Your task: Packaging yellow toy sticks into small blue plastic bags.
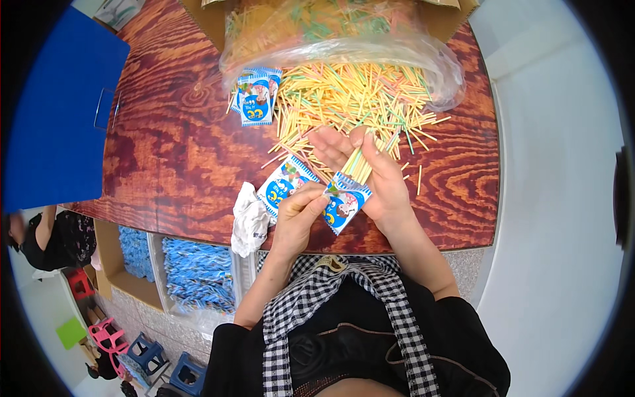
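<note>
My left hand (297,215) pinches the edge of a small blue and white packet (346,205) above the table's front edge. In my right hand (385,182) is a bundle of thin yellow and green sticks (358,165), pressed by the thumb. The lower ends of the sticks are at the packet's top opening; how deep they go inside is hidden. Beside my left hand more blue and white packets (286,182) lie on the table, next to a crumpled white cloth (250,221). Beyond my hands spreads a large heap of pastel sticks (350,92).
The heap spills from a clear plastic bag (436,73) in a cardboard box (453,16). Several packets (255,99) lie at the heap's left on the wood-grain table (165,132). Below the table's left side stands a bin of blue packets (198,271). Another person (59,238) is at far left.
</note>
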Motion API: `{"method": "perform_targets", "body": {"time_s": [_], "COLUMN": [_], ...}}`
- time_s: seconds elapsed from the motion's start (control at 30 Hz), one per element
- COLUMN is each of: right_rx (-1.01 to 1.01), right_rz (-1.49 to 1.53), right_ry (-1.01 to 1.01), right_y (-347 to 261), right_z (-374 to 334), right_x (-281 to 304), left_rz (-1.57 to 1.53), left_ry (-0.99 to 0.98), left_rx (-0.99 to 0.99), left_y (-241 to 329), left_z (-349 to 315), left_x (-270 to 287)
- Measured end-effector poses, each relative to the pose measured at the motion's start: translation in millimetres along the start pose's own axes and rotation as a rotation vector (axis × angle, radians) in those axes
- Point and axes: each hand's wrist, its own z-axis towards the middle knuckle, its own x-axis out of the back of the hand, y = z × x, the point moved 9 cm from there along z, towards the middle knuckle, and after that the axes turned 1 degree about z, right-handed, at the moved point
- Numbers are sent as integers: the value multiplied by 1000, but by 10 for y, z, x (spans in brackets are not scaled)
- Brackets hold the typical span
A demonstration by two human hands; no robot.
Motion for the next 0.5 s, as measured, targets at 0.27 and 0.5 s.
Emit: {"method": "perform_targets", "body": {"time_s": [0.27,0.5], "right_rx": [90,37], "right_rz": [-190,-194], "right_ry": [12,6], "right_y": [-105,-39], "right_z": [-67,-60], "right_x": [-99,-94], "left_rz": [-179,-167], "left_ry": [56,-1], "left_rx": [70,22], "left_y": [-101,-32], "left_z": [-30,-36], "left_x": [31,-12]}}
